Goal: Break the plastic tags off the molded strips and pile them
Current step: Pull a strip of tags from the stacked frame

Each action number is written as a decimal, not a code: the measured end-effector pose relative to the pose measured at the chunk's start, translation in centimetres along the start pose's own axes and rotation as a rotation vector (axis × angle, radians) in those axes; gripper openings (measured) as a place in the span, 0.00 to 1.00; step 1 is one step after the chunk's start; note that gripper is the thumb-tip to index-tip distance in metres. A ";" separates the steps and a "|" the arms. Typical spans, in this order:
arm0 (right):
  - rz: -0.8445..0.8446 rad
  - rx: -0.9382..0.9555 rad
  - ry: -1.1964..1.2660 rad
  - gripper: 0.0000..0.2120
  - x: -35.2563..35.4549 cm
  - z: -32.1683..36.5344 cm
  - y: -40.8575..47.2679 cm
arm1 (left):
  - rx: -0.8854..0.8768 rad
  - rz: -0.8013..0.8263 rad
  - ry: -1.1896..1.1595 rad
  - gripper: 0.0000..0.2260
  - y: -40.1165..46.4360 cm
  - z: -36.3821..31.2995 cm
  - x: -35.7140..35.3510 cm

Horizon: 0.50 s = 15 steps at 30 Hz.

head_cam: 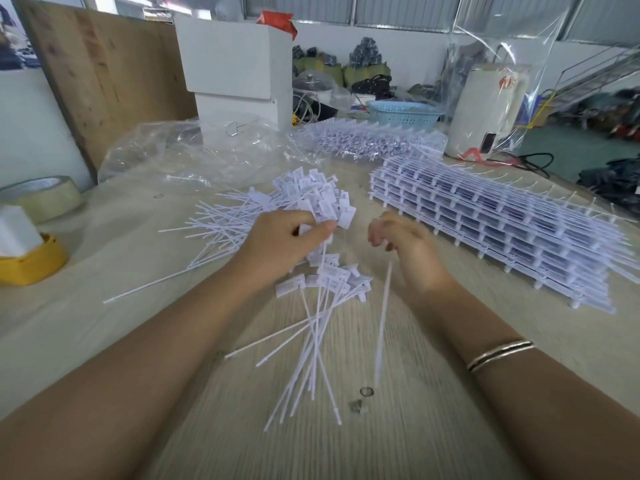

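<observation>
Head view: left hand (287, 244) at 12 o'clock of the near pile, grip pinched round loose tags (325, 278), stems trailing toward 6. Right hand (408, 247) curled, grip apparently closed on one thin stem (382, 323); blurred, can't be sure. Big tag pile (304, 199) at 11 o'clock on table (450, 393). Uncut molded strips (491, 223) stacked at 2 o'clock. Risk: scattered stems near 6 tangle or slide off the table edge; a hurried sweep mixes piles.
</observation>
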State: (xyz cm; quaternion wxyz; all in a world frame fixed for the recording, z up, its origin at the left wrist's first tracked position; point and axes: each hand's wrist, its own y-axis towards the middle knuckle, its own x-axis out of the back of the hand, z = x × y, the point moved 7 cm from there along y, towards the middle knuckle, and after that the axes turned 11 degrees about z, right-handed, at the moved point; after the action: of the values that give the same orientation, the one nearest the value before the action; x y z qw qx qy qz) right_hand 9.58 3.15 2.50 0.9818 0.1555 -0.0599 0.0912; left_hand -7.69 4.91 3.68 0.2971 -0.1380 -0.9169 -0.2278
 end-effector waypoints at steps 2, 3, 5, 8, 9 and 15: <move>0.047 -0.090 -0.065 0.14 -1.7 -0.9 0.4 | 0.017 0.041 0.344 0.20 0.4 0.1 -1.1; 0.026 -0.094 -0.179 0.12 -2.1 -0.9 0.6 | 0.014 0.009 0.462 0.20 0.5 -0.1 -1.3; -0.026 -0.090 -0.473 0.09 -2.4 -0.9 0.9 | -0.002 -0.125 0.525 0.16 0.5 -1.0 -0.3; -0.044 -0.154 -0.566 0.17 -2.0 -1.2 0.1 | -0.035 -0.219 0.510 0.15 -0.4 -2.0 1.4; -0.060 -0.138 -0.537 0.16 -1.5 -0.9 -0.3 | -0.009 -0.190 0.528 0.19 -0.9 -2.0 1.7; 0.021 -0.156 -0.665 0.25 1.2 2.3 -1.4 | 0.390 0.370 0.646 0.43 -2.9 -0.6 0.9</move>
State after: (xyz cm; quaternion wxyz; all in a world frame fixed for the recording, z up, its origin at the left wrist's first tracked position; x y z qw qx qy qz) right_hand 10.79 1.33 4.48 0.9164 0.1006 -0.3853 0.0408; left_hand -9.20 2.24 3.71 0.6257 -0.1628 -0.7625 -0.0244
